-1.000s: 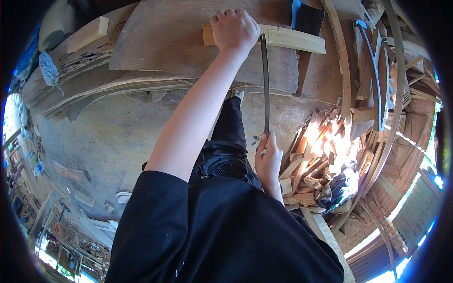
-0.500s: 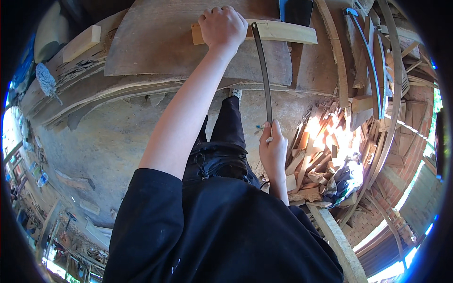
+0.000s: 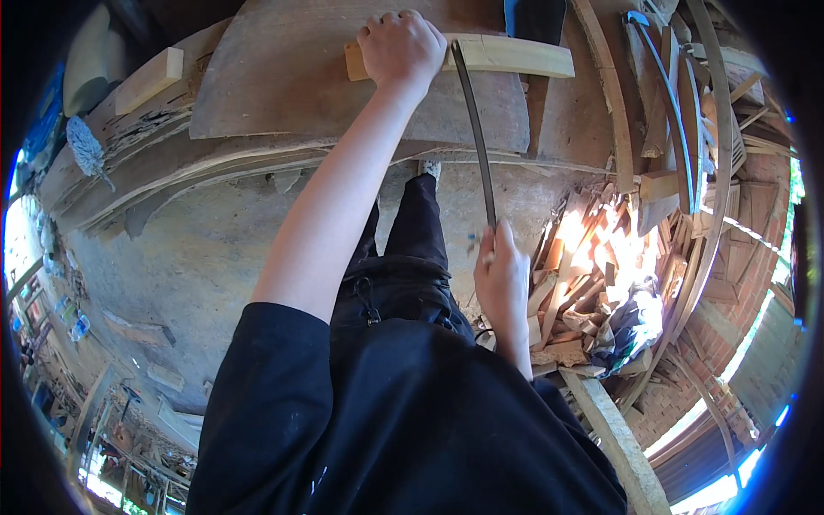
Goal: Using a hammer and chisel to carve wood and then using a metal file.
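Observation:
A pale wooden strip [image 3: 519, 57] lies crosswise on the worn brown board of the bench [image 3: 343, 112]. My left hand [image 3: 402, 50] is closed over its left part, fingers curled across the wood and partly hidden behind the knuckles. Lower and to the right, my right hand [image 3: 502, 279] grips the near end of a long, narrow, dark metal saw [image 3: 477, 137]. Seen almost edge-on, the saw slants up to the strip, its far tip over the wood just right of my left hand. Its teeth cannot be made out.
Sunlit wood offcuts [image 3: 592, 266] are heaped at right on the floor. A blue bow saw [image 3: 674, 112] leans among planks behind them. On the bench's left lie a wood block [image 3: 150, 81] and a grey-blue fuzzy duster [image 3: 84, 146]. A pale beam [image 3: 614, 438] stands at lower right.
The saw's far tip has shifted slightly left, while my right hand has moved a little right and nearer to me. My left hand and the strip have edged slightly left.

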A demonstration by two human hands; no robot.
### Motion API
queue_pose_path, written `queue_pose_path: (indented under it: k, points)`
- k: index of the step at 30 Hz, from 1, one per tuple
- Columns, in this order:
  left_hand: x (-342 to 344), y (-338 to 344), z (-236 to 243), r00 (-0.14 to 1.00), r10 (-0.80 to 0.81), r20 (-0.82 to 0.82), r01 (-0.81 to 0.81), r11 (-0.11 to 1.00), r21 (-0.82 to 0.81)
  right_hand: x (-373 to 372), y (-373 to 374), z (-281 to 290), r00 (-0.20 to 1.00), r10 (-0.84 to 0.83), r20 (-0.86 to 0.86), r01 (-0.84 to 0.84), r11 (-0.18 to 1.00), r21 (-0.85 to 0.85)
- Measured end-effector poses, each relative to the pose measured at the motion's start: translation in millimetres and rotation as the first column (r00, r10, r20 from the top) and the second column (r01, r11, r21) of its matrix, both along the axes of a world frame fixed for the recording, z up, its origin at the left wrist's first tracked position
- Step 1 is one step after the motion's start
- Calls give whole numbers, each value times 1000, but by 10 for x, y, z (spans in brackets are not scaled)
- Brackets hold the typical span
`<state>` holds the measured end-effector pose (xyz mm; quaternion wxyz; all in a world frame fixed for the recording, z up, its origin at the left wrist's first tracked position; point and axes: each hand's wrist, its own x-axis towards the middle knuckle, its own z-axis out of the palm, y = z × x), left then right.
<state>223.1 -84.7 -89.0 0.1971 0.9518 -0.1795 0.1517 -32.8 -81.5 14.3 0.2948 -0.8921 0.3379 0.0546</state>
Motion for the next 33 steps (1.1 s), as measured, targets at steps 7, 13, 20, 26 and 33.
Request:
queue_pose_path:
  k: [7,13,20,26,33]
  points:
    - [53,-6,53,1000,-6,-29,6,1000,7,-24,1,69,995,-102,8,101,993,54]
    - [137,50,167,948,-90,-306,110,993,50,-174,-267,268,918,-361,165,320,918,234]
    - [84,763,358,791,-570,-223,587,810,13,-379,-600,480,787,-479,390,430,878,211]
    - [-44,686,526,770,-635,-52,637,769,43,-463,-892,641,735,-489,469,488,862,133]
    - [-143,733,587,746,-666,-24,655,726,209,-527,-1081,715,724,-517,457,524,843,123]
